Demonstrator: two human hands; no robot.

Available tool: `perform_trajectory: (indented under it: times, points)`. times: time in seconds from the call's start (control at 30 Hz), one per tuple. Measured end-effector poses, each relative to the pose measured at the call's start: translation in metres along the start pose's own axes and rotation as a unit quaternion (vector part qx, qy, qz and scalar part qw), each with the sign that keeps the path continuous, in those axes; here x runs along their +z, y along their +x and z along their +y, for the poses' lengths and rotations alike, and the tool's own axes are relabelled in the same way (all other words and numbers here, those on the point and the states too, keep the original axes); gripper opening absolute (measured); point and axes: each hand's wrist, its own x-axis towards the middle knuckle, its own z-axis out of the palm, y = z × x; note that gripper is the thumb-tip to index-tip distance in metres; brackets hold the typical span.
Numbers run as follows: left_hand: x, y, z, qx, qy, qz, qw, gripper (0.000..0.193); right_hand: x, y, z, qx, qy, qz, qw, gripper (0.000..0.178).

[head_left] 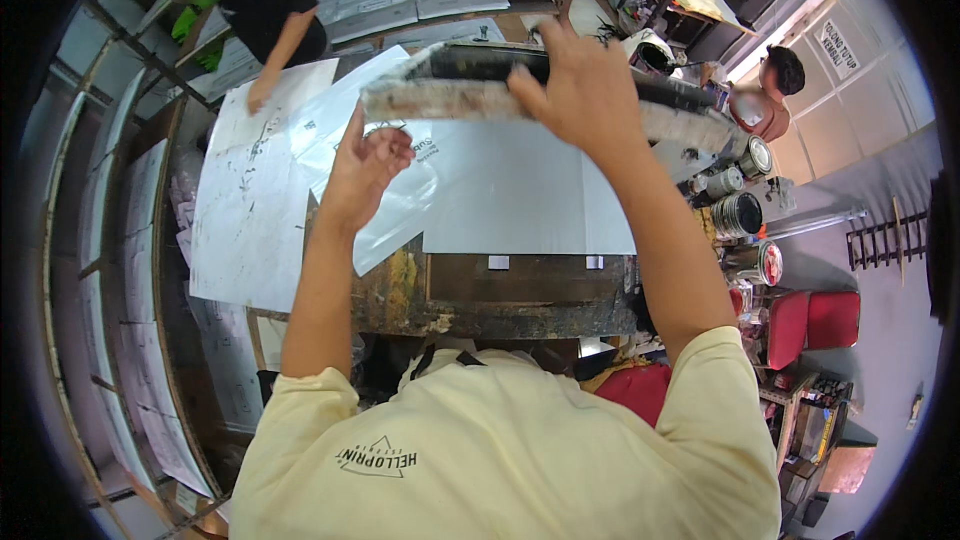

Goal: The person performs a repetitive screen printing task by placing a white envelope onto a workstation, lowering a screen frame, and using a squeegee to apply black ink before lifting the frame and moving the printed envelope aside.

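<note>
My right hand [590,90] grips a raised screen-printing frame [450,100], thumb on its near side and fingers over the top. The frame is tilted up above the worktable, its pale edge smeared with ink. Just below its left end is my left hand [372,168], palm showing, thumb pointing up beside the frame's corner and fingers half bent and apart. Nothing shows in that palm. Behind the left hand lies a glossy white plastic sheet [385,230] with dark print, slanting across the table. A plain white board [520,200] lies under the raised frame.
At the left, a co-worker's hand [258,95] reaches over a large white sheet [245,220]. Racks of printed sheets [145,270] stand further left. Ink cans [740,215] line the right side, near red chairs [810,330]. Another person [765,110] is at the far right.
</note>
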Motion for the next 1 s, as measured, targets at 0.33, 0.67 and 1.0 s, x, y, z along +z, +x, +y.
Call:
perform_trajectory:
  times: [0.33, 0.67, 1.0]
  points:
    - [-0.006, -0.113, -0.112, -0.088, 0.487, 0.099, 0.864, 0.084, 0.079, -0.186, -0.003, 0.031, 0.116, -0.329, 0.937, 0.037]
    - [-0.056, -0.133, -0.189, -0.077, 0.654, 0.079, 0.748, 0.109, 0.131, -0.273, -0.040, 0.038, 0.143, -0.351, 0.925, 0.044]
    - [-0.077, -0.141, -0.206, -0.098, 0.666, 0.056, 0.737, 0.122, 0.266, -0.163, 0.043, 0.005, 0.093, -0.241, 0.966, 0.056]
